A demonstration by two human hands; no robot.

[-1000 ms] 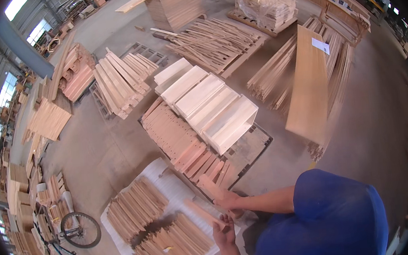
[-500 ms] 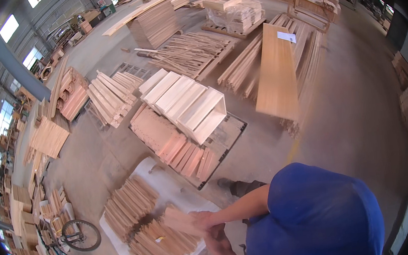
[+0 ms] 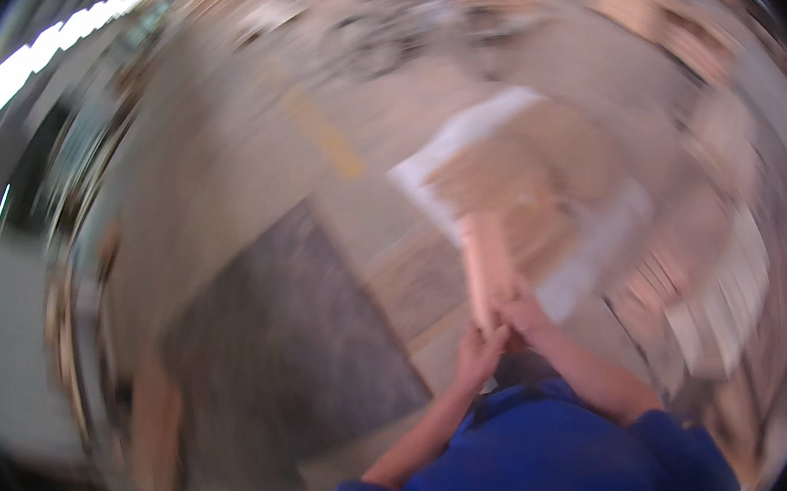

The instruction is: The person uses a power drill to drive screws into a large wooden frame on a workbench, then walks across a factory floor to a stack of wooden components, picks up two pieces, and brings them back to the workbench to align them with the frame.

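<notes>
Pale wooden boards point(image 3: 487, 260) stick out from my hands, pointing away from me. My left hand point(image 3: 478, 352) is closed on their near end from the left side. Against the right side of the same end, my right hand point(image 3: 519, 311) is also closed. Just beyond, stacks of wooden strips point(image 3: 502, 181) lie on a white sheet point(image 3: 424, 167) on the floor. The far ends of the boards overlap the near part of those stacks in the picture. Motion smears the whole picture, so single fingers and the number of boards cannot be made out.
A large dark flat panel point(image 3: 289, 343) lies on the floor at my left. Pale stacked wooden pieces point(image 3: 725, 297) stand to the right. Beyond the sheet are a yellow floor line point(image 3: 325, 138) and a blurred bicycle point(image 3: 382, 41).
My view and body have turned sharply left. The sheet with the strips now lies ahead, and the dark panel has come into view. Both hands still hold the boards.
</notes>
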